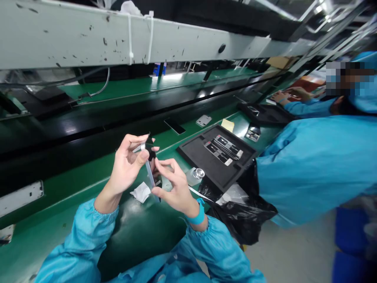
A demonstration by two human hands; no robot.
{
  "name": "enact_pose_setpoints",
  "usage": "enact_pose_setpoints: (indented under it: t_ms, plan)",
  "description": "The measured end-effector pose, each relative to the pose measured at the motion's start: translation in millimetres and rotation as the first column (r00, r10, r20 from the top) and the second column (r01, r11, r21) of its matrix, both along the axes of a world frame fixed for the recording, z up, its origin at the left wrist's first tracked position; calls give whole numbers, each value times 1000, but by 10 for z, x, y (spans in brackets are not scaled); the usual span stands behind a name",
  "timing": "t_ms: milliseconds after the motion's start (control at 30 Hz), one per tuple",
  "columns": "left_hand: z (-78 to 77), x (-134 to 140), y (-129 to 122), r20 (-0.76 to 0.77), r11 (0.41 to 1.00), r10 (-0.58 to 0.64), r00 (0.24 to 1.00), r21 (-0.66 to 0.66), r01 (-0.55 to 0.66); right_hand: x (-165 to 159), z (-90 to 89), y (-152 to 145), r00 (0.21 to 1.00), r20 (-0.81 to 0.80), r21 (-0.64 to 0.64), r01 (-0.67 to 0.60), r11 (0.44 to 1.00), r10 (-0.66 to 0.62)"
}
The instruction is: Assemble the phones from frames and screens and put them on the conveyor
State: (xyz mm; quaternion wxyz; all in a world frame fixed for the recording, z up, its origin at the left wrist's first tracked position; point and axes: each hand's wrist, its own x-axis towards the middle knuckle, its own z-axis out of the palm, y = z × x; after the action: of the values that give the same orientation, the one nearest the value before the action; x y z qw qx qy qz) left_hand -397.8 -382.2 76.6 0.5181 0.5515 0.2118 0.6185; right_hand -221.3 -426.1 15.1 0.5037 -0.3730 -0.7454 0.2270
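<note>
A smartphone (149,169) with a silver edge and a dark, glossy face is held up on edge above the green bench. My left hand (127,167) grips its upper end, thumb on the near side and fingers behind. At the lower end, my right hand (176,188) pinches it, with fingertips on the dark face. A crumpled white wipe (141,192) lies on the bench below the phone. Just beyond my right hand stands a bottle (194,177) with a round metal top.
To the right, a black foam tray (203,165) bears several flat phone parts (223,149). A black plastic bag (235,220) hangs by the bench edge. Beyond lie a dark phone (174,125) and a silver part (204,120). A co-worker in blue (318,157) sits close on the right.
</note>
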Motion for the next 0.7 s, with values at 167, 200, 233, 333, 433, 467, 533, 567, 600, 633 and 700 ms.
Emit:
enact_pose_setpoints:
  t_ms: [167, 200, 233, 333, 433, 467, 533, 567, 600, 633, 700]
  plan:
    - [-57, 193, -26, 159, 985, 72, 985, -167, -45, -83, -90, 33, 999, 50, 47, 8, 999, -10]
    - [-66, 220, -22, 183, 974, 63, 981, -225, -21, -82, -70, 18, 999, 36, 46, 37, 998, -39]
    - [-74, 238, -21, 196, 961, 36, 980, -277, 20, -74, -31, 5, 997, -2, 34, 81, 996, -81]
    - [-80, 257, -57, 175, 917, -106, 979, -363, 164, -22, 186, 18, 966, -195, -127, 144, 981, -167]
    - [-54, 269, -151, 92, 913, -190, 978, -350, 210, 32, 419, 85, 946, -311, -368, -33, 929, -90]
    - [-38, 275, -187, 61, 923, -187, 980, -331, 197, 42, 476, 97, 942, -328, -414, -82, 907, -64]
    - [1, 283, -254, 17, 943, -175, 984, -284, 172, 50, 561, 76, 936, -347, -441, -108, 891, -58]
    - [20, 283, -284, 2, 951, -173, 985, -259, 168, 52, 594, 44, 935, -349, -433, -96, 896, -69]
    - [36, 281, -311, -8, 957, -176, 984, -236, 169, 55, 626, 2, 936, -343, -425, -82, 901, -76]
    - [47, 277, -335, -16, 960, -182, 983, -219, 174, 60, 658, -43, 941, -329, -420, -72, 905, -78]
    - [45, 274, -370, -39, 965, -187, 982, -195, 177, 80, 725, -112, 956, -287, -417, -66, 906, -62]
